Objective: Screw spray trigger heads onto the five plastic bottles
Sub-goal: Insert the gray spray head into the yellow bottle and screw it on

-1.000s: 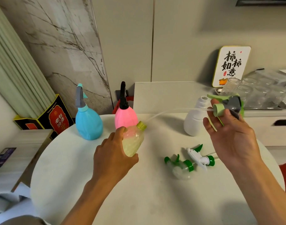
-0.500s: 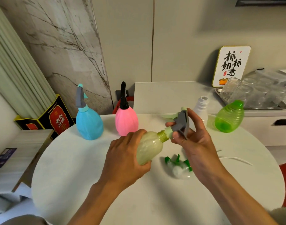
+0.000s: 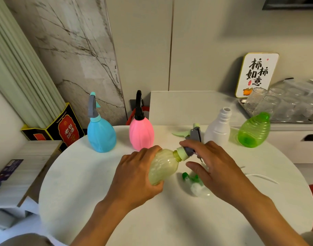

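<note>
Left hand wrapped round yellow bottle, tilted above mid-tabletop, neck toward right hand, whose forefinger and thumb pinch the grey trigger head at its pale collar, white bottle uncapped near far edge

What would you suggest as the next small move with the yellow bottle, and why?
Probably turn the collar to tighten it. The left hand holds the yellow bottle tilted, while the right hand has the grey trigger head seated on its neck, thumb and fingers around the pale green collar.
</note>
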A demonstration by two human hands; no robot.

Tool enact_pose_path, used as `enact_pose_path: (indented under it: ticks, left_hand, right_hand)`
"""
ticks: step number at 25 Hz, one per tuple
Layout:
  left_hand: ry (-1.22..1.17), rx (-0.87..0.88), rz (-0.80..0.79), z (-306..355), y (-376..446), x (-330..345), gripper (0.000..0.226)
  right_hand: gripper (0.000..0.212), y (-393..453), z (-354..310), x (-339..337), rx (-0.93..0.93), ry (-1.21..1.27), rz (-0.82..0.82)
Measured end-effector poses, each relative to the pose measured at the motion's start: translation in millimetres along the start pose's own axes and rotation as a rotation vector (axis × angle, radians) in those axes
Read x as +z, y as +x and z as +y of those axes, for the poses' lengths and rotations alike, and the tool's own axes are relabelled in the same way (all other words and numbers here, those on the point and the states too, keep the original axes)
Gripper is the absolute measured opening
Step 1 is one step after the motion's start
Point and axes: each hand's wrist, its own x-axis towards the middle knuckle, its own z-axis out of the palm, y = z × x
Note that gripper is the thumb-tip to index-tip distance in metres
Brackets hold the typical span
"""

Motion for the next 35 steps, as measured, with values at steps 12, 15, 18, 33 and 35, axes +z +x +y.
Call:
enact_pose_path:
  ticks: [12, 15, 18, 33, 35]
  left_hand:
    - [-0.058, 0.024, -0.124, -7.3, -1.9, -6.6, 0.08]
    - [-0.104, -0.022, -0.127, -7.2, 0.2, -10.6, 0.079]
    - [-0.109, -0.023, -0.131, -6.9, 0.5, -11.5, 0.079]
    - [-0.043, 0.079, -0.225, -13.3, -2.5, -26.3, 0.076]
    - [-0.046, 0.07, -0.242, -10.6, -3.9, -28.0, 0.075]
  right_hand:
    - [0.039, 0.8, -8.7, -8.4, -0.106, -0.105, -0.039]
    - [0.033, -0.5, -7.8, -9.0, 0.018, 0.114, -0.041]
    - [0.028, -0.6, -1.5, -7.0, -0.021, 0.031, 0.06]
    - [0.013, 0.0, 1.2, 0.3, -0.015, 0.406, -0.154]
    - [0.014, 1.0, -1.8, -0.5, -0.072, 0.378, -0.166]
